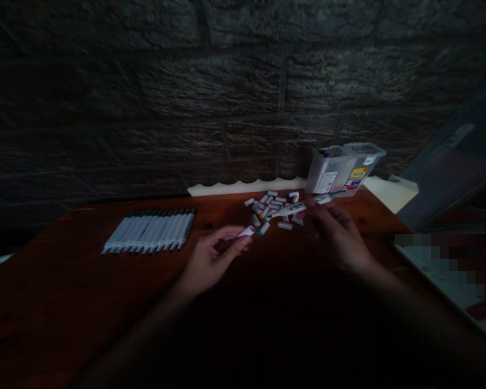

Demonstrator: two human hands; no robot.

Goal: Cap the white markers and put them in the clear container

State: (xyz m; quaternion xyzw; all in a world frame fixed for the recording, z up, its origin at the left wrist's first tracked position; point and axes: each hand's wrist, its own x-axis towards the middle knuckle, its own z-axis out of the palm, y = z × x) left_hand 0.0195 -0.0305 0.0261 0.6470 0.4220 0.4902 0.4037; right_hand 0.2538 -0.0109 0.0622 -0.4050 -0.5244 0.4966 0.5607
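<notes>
Between the fingertips of my left hand point(221, 251) is a white marker cap point(247, 232). My right hand point(336, 229) grips a white marker pen point(292, 207), its uncovered tip pointing left toward the cap; a gap separates the two. Behind and below the pen lies a loose pile of marker caps point(275, 204), mostly white with coloured ends. Off to the left, several white markers point(148, 231) lie side by side in a neat row on the wooden table point(146, 302).
A clear plastic marker box point(336, 172) with labels stands at the back right, a few dark-ended markers in its left part. A wavy-edged white strip point(243, 187) runs along the dark brick wall point(235, 97). Pale paper point(392, 193) lies right of the box.
</notes>
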